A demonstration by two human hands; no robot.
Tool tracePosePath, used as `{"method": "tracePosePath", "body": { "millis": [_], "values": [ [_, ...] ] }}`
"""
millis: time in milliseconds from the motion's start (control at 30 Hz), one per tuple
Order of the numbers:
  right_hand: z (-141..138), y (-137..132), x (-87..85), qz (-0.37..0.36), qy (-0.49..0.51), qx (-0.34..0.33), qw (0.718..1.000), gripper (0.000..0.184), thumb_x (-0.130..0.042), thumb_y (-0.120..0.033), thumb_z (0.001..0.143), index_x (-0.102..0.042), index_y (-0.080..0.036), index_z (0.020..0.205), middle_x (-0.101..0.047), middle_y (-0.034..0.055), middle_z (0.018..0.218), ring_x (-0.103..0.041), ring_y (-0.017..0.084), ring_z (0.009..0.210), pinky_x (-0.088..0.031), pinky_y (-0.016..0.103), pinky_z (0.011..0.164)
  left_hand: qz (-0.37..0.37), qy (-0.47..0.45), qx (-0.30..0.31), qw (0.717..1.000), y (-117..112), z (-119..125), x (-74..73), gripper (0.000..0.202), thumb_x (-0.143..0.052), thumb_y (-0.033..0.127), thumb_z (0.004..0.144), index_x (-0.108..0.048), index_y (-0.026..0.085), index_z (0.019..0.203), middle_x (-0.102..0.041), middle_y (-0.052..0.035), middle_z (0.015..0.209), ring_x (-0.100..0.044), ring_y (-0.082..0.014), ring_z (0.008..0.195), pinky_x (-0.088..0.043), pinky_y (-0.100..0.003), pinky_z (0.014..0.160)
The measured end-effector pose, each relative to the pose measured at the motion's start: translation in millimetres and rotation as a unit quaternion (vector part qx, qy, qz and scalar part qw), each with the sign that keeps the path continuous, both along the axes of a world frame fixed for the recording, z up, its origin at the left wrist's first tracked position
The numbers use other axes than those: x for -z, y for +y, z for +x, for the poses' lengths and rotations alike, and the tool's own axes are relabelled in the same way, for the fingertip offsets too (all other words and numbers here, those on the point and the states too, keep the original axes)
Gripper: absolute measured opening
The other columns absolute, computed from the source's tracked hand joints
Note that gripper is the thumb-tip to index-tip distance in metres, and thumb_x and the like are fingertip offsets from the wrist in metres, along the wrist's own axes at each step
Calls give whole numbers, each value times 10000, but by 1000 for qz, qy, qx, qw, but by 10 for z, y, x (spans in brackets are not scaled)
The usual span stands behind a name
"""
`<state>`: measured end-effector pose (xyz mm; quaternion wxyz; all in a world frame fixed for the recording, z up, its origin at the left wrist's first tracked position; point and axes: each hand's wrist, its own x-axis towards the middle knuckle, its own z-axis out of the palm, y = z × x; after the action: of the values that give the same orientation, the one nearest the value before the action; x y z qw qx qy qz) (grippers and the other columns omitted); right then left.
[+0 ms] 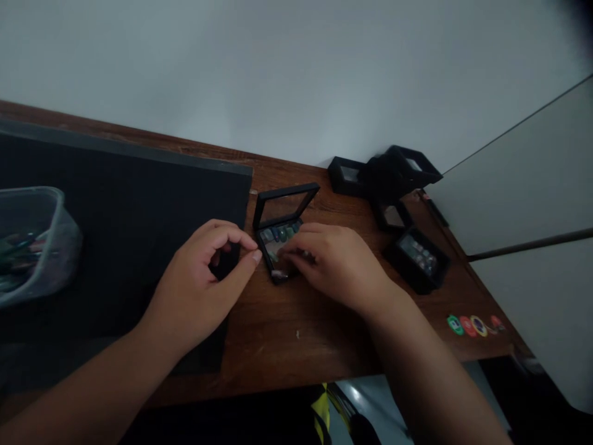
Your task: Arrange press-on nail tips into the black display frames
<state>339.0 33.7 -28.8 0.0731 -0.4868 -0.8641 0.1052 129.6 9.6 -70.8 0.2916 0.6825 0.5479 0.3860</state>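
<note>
A small black display box [272, 272] sits on the wooden table with its clear-windowed lid [287, 210] raised. Inside it, a row of green and bluish polished stones [282, 233] lies along the back, and a pinkish piece [278, 274] lies by the front edge. My left hand [204, 272] has thumb and forefinger brought together at the box's left edge, gripping it there. Over the right part of the box, my right hand [338, 262] is closed in a pinch. Its fingers hide whatever is between them and some of the contents.
On the left, a clear plastic tub [60, 259] of mixed pieces stands on a black mat [139, 185]. Several black boxes [349, 176] are grouped at the back right, one box [419, 256] holding stones. Colourful round badges [467, 326] lie near the right edge.
</note>
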Motion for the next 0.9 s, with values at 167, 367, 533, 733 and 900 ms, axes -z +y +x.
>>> {"method": "tracePosePath", "body": {
  "millis": [167, 367, 533, 733, 900],
  "values": [
    [24, 6, -38, -37, 19, 11, 999, 110, -700, -191, 866, -799, -237, 854, -755, 12, 867, -673, 166, 807, -438, 264, 712, 1, 0, 1, 1000, -2, -27, 5, 10, -645, 272, 899, -646, 268, 908, -611, 37, 999, -558, -129, 813, -419, -303, 688],
    [67, -3, -113, -114, 39, 9, 993, 107, -726, -221, 858, -817, -247, 909, -774, 18, 868, -676, 170, 789, -427, 264, 681, 7, 18, 6, 1000, -18, -36, -8, 11, -629, 278, 906, -638, 275, 902, -606, 40, 1002, -552, -133, 801, -425, -313, 686],
    [111, -21, -154, -129, 29, 6, 991, 87, -758, -271, 845, -815, -246, 906, -762, 13, 826, -663, 166, 759, -407, 264, 662, 31, 25, -7, 999, -19, -41, -9, 48, -632, 303, 905, -627, 292, 952, -580, 36, 1029, -540, -149, 860, -430, -321, 713],
    [174, -16, -158, -85, 27, 14, 996, 325, -765, -265, 836, -748, -286, 1160, -748, -7, 888, -637, 150, 767, -380, 254, 658, 58, 53, -9, 997, -9, -50, -6, 106, -630, 291, 908, -606, 298, 1011, -564, 28, 1070, -536, -157, 903, -444, -322, 749],
    [176, -13, -162, -111, 15, 15, 994, 228, -770, -247, 806, -750, -246, 1033, -712, -18, 820, -589, 129, 706, -340, 248, 617, 53, 82, 15, 995, -11, -69, 2, 82, -612, 295, 908, -606, 288, 990, -571, 10, 1075, -560, -186, 961, -457, -353, 787]
  ]
}}
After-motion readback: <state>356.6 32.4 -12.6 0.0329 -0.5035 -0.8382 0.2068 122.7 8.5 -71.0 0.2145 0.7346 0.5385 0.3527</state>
